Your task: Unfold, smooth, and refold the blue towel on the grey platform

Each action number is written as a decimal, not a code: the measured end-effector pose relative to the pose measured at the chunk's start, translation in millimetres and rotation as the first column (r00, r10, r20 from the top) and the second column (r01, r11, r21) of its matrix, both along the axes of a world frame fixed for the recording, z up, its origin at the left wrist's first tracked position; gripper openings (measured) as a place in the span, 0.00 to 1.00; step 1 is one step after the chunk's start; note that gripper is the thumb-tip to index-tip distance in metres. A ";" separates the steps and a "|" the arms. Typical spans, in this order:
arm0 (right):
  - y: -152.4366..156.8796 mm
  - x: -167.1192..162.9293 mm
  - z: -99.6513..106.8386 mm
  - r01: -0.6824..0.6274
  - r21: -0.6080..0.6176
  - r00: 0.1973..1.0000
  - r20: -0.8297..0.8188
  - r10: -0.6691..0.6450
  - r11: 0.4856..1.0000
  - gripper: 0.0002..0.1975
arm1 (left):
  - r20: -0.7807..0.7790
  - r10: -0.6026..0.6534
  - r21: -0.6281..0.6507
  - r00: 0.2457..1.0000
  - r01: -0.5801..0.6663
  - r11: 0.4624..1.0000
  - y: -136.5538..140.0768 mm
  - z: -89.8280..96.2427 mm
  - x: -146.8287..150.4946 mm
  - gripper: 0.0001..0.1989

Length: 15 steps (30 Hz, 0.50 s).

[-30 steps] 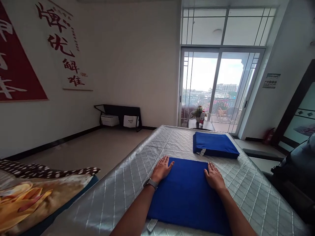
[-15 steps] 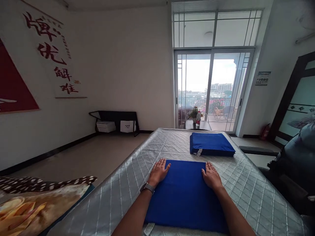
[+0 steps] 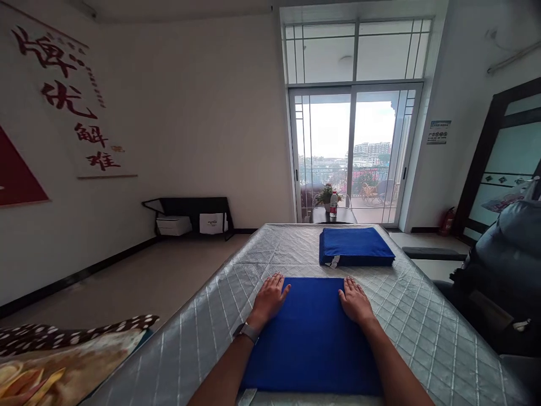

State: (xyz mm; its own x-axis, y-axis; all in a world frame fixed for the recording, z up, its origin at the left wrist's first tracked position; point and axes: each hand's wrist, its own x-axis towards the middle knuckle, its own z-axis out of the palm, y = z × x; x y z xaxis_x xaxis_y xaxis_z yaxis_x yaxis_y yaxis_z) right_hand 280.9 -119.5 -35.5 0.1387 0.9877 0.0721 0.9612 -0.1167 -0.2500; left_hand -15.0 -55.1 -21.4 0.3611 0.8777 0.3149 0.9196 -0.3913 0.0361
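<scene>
A flat, folded piece of blue cloth lies in front of me on the silver quilted table cover. My left hand rests at its far left corner, fingers stretched forward and thumb on the cloth. At the far right corner lies my right hand, also flat with its fingers extended. Neither hand grips anything. A white tag sticks out from the cloth's near left edge. Beyond the hands, a stack of folded blue cloths sits at the far right, with a white tag at its front.
A small table with a potted plant and a bottle stands beyond the far edge, before glass sliding doors. A black rack is against the wall. Dark bags sit at right, a patterned blanket at near left.
The camera view has turned slightly, shifting the scene left. My right hand sits a little closer to my left one; both still lie flat at the cloth's far corners.
</scene>
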 end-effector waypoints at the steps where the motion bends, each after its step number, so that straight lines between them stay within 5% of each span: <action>1: 0.1 -0.1 0.1 0.000 0.000 1.000 -0.005 0.000 1.000 0.35 | 0.015 -0.069 -0.022 0.998 0.069 0.997 -6.2 1.0 8.6 0.32; 7: -1.9 0.6 0.9 -0.020 0.013 1.000 -0.008 0.020 1.000 0.34 | 0.102 -0.465 -0.064 0.879 0.472 0.879 -42.5 -0.9 99.9 0.30; 12: -5.5 5.3 -5.5 -0.057 0.042 0.998 0.021 0.056 0.997 0.32 | 0.104 -0.587 0.024 0.803 0.588 0.808 -37.3 -4.8 178.4 0.26; 15: -5.5 7.0 -7.8 -0.057 0.045 0.998 0.009 0.056 0.997 0.33 | 0.114 -0.551 0.006 0.827 0.554 0.833 -25.7 -10.6 197.9 0.26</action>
State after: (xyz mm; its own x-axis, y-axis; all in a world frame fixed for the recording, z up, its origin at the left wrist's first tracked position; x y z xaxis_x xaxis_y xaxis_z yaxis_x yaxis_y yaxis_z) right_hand 287.8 -125.0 -43.3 0.0819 0.9897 0.1173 0.9679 -0.0509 -0.2462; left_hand 182.9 -80.8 -31.9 0.7537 0.5502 0.3595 0.5400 -0.8302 0.1385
